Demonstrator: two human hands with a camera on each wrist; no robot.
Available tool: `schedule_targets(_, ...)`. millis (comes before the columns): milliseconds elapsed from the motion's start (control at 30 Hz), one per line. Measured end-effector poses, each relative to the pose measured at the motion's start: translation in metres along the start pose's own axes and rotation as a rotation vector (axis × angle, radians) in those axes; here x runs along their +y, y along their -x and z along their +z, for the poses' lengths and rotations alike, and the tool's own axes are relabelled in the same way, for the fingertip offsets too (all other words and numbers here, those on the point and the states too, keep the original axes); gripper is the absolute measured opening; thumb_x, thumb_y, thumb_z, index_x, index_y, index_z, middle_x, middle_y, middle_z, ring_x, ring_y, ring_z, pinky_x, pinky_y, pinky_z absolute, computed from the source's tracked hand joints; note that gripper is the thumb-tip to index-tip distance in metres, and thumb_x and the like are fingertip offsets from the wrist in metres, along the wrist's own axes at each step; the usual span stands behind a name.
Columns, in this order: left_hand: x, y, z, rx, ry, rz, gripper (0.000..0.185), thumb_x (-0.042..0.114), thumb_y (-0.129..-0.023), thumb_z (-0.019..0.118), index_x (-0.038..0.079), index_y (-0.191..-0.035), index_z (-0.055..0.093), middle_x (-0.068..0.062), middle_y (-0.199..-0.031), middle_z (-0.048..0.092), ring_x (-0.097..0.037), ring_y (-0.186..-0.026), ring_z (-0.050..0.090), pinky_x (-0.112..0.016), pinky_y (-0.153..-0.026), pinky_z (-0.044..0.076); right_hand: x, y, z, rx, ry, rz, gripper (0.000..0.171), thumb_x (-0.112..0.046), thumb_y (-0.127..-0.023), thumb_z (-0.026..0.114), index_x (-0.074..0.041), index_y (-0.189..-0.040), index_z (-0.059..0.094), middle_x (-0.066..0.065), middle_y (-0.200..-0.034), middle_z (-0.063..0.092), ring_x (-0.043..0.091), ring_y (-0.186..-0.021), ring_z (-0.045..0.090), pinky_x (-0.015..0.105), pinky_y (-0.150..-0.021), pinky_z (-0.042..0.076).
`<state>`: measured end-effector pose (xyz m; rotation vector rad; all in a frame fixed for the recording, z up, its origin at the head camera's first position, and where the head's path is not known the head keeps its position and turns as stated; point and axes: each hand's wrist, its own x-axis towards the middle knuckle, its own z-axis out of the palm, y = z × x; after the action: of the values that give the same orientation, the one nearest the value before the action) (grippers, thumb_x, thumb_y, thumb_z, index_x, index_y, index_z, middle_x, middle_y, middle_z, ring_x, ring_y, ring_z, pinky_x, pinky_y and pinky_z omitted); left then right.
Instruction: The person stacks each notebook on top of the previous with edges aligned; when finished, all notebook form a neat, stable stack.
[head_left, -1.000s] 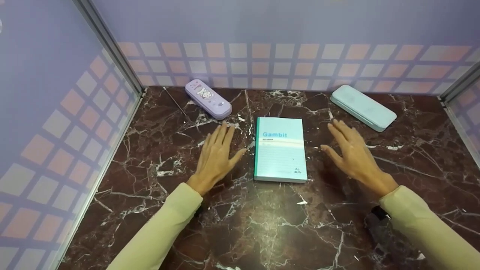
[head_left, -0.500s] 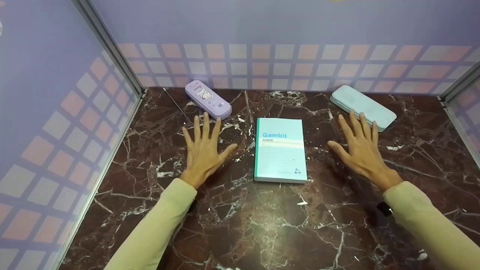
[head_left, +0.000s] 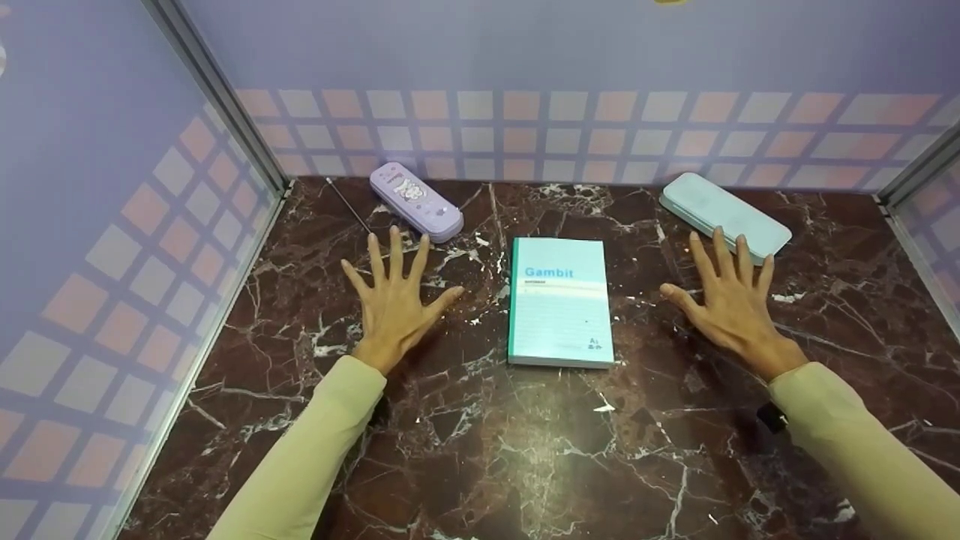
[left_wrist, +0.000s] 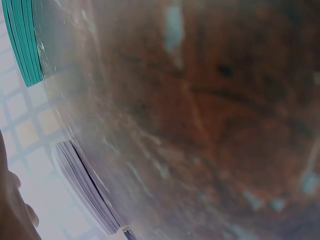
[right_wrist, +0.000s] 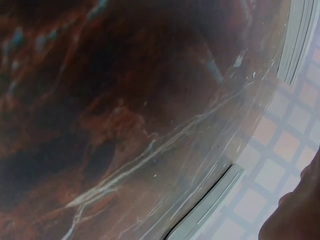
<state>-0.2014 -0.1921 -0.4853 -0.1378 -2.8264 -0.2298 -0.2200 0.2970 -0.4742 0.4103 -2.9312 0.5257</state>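
Note:
A teal notebook [head_left: 560, 300] marked "Gambit" lies shut in the middle of the dark marble table [head_left: 487, 450]. My left hand [head_left: 391, 294] lies flat on the marble to its left, fingers spread, holding nothing. Its fingertips point at a purple pencil case [head_left: 416, 201] and stop short of it. My right hand [head_left: 731, 298] lies flat to the notebook's right, fingers straight, their tips just at the near edge of a mint pencil case [head_left: 724, 215]. The left wrist view shows the notebook's teal edge [left_wrist: 22, 42] and the purple case [left_wrist: 85, 192]. The right wrist view shows the mint case's edge [right_wrist: 300, 40].
A thin dark rod [head_left: 346, 204] lies by the back left corner, left of the purple case. Checked panel walls with metal posts [head_left: 217, 90] close the table on the left, back and right. Bare marble stretches toward me in front of the notebook.
Both hands slid outward from the notebook and forward. The left hand's fingers spread wide; the right hand's fingertips reached the mint case. The notebook and cases stayed put.

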Motion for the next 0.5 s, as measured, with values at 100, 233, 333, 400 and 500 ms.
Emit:
schedule_targets(100, -0.0024, 0.0012, 0.0008, -0.005, 0.006, -0.011, 0.101, 0.078, -0.094, 0.054, 0.024, -0.172, 0.02, -0.016, -0.176, -0.004, -0.048, -0.159, -0.008, -0.079, -0.113, -0.019, 0.0013, 0.001, 0.0014, -0.009, 0.004, 0.013, 0.094, -0.069, -0.105, 0.044, -0.019, -0.173, 0.004, 0.019, -0.176, -0.008, 0.051, -0.158, -0.011, 0.072, -0.116, -0.023)
schedule_targets(233, -0.0062, 0.0024, 0.0025, 0.0, 0.007, -0.021, 0.102, 0.078, -0.093, 0.056, 0.024, -0.172, 0.021, -0.015, -0.177, -0.003, -0.047, -0.159, -0.01, -0.079, -0.113, -0.019, 0.0014, 0.0015, 0.0027, -0.016, 0.006, 0.014, 0.095, -0.07, -0.104, 0.045, -0.02, -0.173, 0.003, 0.017, -0.176, -0.01, 0.052, -0.157, -0.01, 0.073, -0.116, -0.023)
schedule_targets(333, -0.0081, 0.0026, 0.0036, -0.005, 0.004, -0.028, 0.101, 0.079, -0.093, 0.055, 0.024, -0.172, 0.021, -0.015, -0.177, -0.004, -0.047, -0.159, -0.009, -0.079, -0.112, -0.019, 0.0015, 0.002, 0.0037, -0.019, 0.007, 0.012, 0.095, -0.07, -0.104, 0.045, -0.02, -0.173, 0.002, 0.018, -0.176, -0.009, 0.053, -0.157, -0.01, 0.071, -0.116, -0.025)
schedule_targets(400, -0.0086, 0.0029, 0.0038, -0.003, 0.001, -0.027, 0.101, 0.079, -0.094, 0.054, 0.024, -0.172, 0.022, -0.015, -0.177, -0.003, -0.048, -0.159, -0.007, -0.08, -0.113, -0.018, 0.0017, 0.0023, 0.004, -0.024, 0.003, 0.012, 0.095, -0.07, -0.104, 0.045, -0.02, -0.173, 0.002, 0.018, -0.176, -0.009, 0.053, -0.157, -0.011, 0.07, -0.115, -0.026)
schedule_targets(500, -0.0092, 0.003, 0.0037, -0.003, 0.001, -0.027, 0.1, 0.079, -0.094, 0.053, 0.025, -0.172, 0.022, -0.015, -0.177, -0.002, -0.049, -0.159, -0.005, -0.081, -0.112, -0.017, 0.0019, 0.0024, 0.0041, -0.03, -0.005, 0.012, 0.095, -0.069, -0.105, 0.045, -0.02, -0.173, 0.001, 0.019, -0.176, -0.009, 0.053, -0.157, -0.011, 0.069, -0.114, -0.028)
